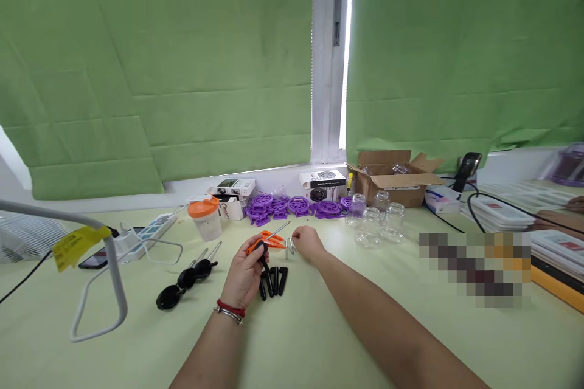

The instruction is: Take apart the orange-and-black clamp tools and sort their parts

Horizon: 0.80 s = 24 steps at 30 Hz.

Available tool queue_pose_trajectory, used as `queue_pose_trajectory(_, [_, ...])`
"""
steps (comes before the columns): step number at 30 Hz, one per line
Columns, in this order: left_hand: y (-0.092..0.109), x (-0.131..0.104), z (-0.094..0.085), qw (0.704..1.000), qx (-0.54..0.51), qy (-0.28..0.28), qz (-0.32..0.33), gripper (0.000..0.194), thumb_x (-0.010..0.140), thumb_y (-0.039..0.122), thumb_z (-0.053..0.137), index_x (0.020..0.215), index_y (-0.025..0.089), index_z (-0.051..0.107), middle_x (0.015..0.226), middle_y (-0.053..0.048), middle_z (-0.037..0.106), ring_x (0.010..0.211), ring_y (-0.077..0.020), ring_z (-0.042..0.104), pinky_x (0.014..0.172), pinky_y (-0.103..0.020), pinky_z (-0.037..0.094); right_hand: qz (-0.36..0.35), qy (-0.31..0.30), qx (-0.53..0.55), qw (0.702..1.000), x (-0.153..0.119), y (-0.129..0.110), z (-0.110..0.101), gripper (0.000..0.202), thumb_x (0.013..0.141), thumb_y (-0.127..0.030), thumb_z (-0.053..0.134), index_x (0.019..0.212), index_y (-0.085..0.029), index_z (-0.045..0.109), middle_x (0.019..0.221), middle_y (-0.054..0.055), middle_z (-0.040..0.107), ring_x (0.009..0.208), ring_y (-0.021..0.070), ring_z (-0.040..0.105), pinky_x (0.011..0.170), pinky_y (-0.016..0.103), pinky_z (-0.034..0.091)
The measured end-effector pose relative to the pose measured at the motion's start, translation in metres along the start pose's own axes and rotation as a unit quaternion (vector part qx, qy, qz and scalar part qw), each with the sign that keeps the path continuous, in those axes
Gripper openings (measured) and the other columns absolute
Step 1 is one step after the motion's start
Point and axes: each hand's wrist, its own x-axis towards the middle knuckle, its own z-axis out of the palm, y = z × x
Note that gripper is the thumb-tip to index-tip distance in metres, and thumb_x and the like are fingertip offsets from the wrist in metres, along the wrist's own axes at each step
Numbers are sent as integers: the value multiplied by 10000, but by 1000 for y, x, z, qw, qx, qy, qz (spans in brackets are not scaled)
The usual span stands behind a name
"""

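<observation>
My left hand is closed around a screwdriver with an orange and black handle, its metal shaft pointing up and to the right. A black piece with a rounded end shows at the same fingers. Further right, my right hand reaches to the table with its fingertips together, at several thin metal pins; whether one is pinched is hidden. Orange-handled scissors lie just behind the left hand. Several black bent handles lie in a row between my forearms.
Purple plastic wheel-like parts lie along the back, with glass jars and a cardboard box to their right. An orange-lidded cup, black round parts with metal rods and a power strip are left. Another person's arm shows far right.
</observation>
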Motion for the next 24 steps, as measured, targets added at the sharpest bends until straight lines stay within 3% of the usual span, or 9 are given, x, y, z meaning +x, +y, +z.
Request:
queue_pose_trajectory(9, [-4, 7, -7, 999, -19, 27, -5, 361, 673, 201, 731, 1008, 166, 600, 817, -16, 633, 665, -88, 569, 605, -209, 454, 49, -6, -77, 996, 26, -4, 21, 171, 602, -97, 677, 762, -157, 672, 828, 131, 677, 745, 222, 616, 559, 267, 381])
queue_pose_trajectory(24, [-3, 8, -6, 999, -17, 34, -13, 369, 669, 167, 732, 1008, 139, 588, 788, -22, 629, 643, -98, 560, 585, -218, 446, 70, -32, -111, 991, 28, -6, 21, 164, 642, -81, 674, 801, -120, 662, 814, 105, 674, 715, 162, 629, 495, 186, 364])
